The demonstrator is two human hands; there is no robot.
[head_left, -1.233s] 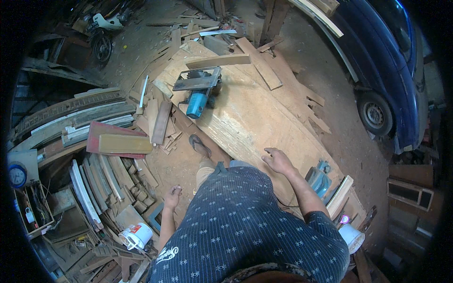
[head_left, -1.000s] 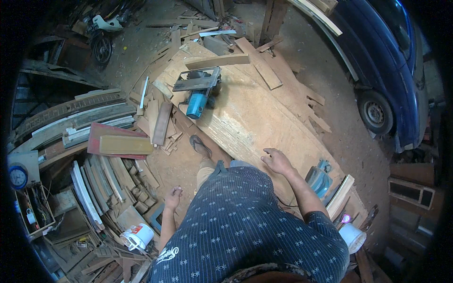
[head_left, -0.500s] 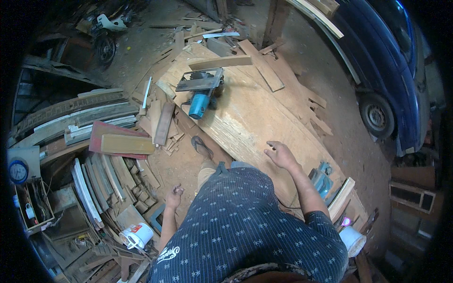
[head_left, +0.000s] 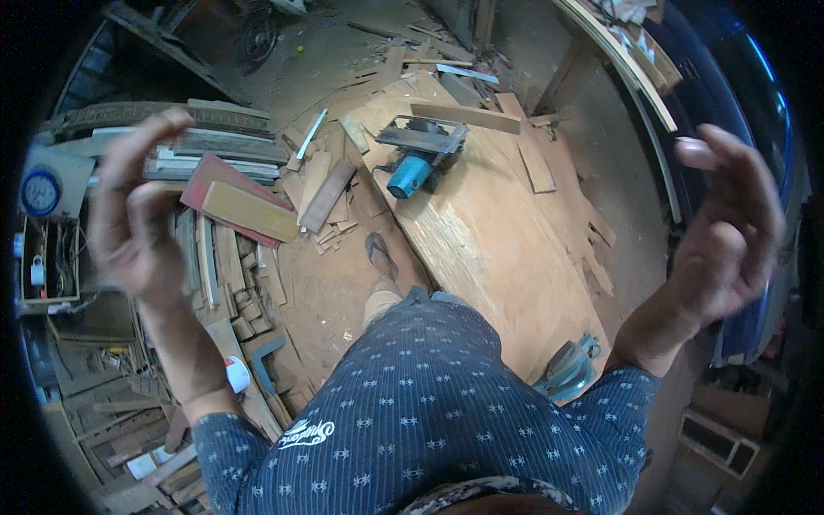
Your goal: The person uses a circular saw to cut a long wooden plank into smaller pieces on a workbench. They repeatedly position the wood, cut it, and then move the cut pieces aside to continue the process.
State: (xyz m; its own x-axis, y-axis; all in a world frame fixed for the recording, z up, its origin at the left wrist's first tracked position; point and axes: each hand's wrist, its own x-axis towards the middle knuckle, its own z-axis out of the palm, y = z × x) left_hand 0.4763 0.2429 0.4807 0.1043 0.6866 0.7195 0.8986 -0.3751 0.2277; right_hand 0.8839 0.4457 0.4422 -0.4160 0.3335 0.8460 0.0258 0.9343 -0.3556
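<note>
Both my hands are raised high at the sides, close to the camera, and hold nothing. My left hand (head_left: 146, 223) is a little smeared by motion; its fingers are bent but apart, above the stacked wood. On the other side my right hand (head_left: 730, 232) has its fingers curved and spread, in front of the dark blue car (head_left: 760, 103). Between them lies a wide wooden worktop (head_left: 506, 249). Toward its far end a teal circular saw (head_left: 414, 175) rests with its base plate up. A second teal power tool (head_left: 568, 369) sits at the near right, partly hidden by my shirt.
A loose plank (head_left: 468, 118) lies beyond the saw. Wood strips (head_left: 215, 154) are stacked at the left, near a red panel (head_left: 225, 180) and a blue-rimmed clock (head_left: 40, 191). Offcuts (head_left: 328, 196) litter the floor beside my sandalled foot (head_left: 381, 256).
Both hands have risen from low beside my body and over the worktop, swinging outward and up toward the camera. The view has shifted, so the saw now appears farther right.
</note>
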